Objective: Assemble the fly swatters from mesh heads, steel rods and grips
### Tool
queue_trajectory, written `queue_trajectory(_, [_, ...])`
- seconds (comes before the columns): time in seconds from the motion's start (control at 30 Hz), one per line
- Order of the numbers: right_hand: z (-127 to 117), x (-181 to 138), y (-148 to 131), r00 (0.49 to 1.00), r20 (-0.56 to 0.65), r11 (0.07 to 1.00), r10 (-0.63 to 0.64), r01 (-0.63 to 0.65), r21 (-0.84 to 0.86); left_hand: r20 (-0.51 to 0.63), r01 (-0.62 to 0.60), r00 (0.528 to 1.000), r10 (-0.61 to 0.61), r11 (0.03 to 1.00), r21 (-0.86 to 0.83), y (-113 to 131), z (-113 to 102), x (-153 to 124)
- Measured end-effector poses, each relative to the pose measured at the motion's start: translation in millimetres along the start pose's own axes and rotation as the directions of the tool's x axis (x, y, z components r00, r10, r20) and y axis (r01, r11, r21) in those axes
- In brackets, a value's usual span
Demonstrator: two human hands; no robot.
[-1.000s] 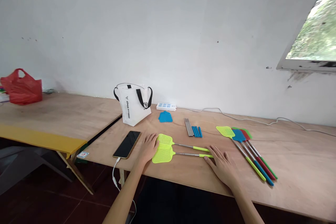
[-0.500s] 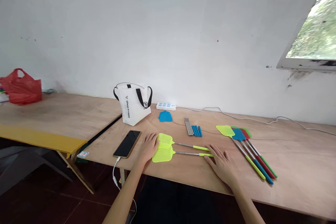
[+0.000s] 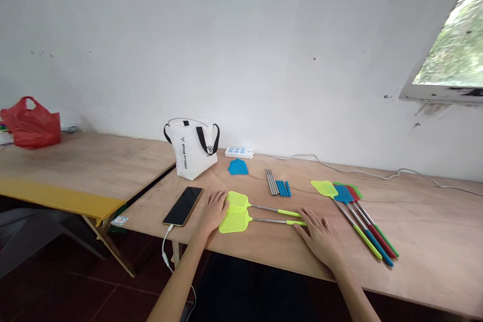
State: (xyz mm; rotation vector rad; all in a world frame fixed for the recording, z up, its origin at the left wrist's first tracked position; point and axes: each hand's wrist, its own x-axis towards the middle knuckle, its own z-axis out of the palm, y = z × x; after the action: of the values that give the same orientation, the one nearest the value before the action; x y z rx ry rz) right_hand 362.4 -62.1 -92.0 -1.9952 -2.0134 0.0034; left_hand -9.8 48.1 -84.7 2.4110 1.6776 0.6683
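Two yellow-green fly swatters (image 3: 234, 221) lie side by side on the wooden table, heads to the left and handles to the right. My left hand (image 3: 215, 210) rests flat at the left edge of their mesh heads, holding nothing. Over the handle ends lies my right hand (image 3: 317, 235), palm down with fingers spread. Behind the swatters are several metal rods (image 3: 270, 182) and several blue handle grips (image 3: 283, 188). A blue swatter head (image 3: 238, 166) sits farther back. To the right, several assembled swatters (image 3: 372, 234) in yellow-green, blue, red and green lie fanned together.
A black phone (image 3: 183, 206) with a white cable lies left of my left hand. A white tote bag (image 3: 192, 153) and a white power strip (image 3: 239, 152) stand near the wall. A red plastic bag (image 3: 32, 126) sits on the other table (image 3: 94, 161).
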Motion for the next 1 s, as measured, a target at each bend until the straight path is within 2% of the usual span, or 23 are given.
queue_trajectory(0.17, [-2,0,-2,1.000,0.009,1.000,0.008,-0.008,0.014,0.014,0.012,1.000,-0.012,1.000,0.007,3,-3,-1])
queue_trajectory(0.3, [-4,-1,-2,0.999,-0.034,0.998,-0.004,0.006,0.061,0.008,0.007,1.000,-0.007,1.000,0.005,3,-3,-1])
queue_trajectory(0.5, [-8,-2,-2,0.984,-0.156,0.990,-0.084,0.100,0.102,-0.001,0.002,1.000,-0.002,1.000,0.004,2,-1,0])
queue_trajectory(0.73, [-7,-2,-3,0.973,-0.197,0.988,-0.119,0.136,0.073,-0.006,0.002,1.000,-0.002,1.000,0.011,1,1,0])
queue_trajectory(1.0, [-14,-1,-4,0.958,-0.228,0.964,-0.172,0.212,0.160,-0.022,-0.026,0.999,0.027,1.000,0.017,-3,4,1])
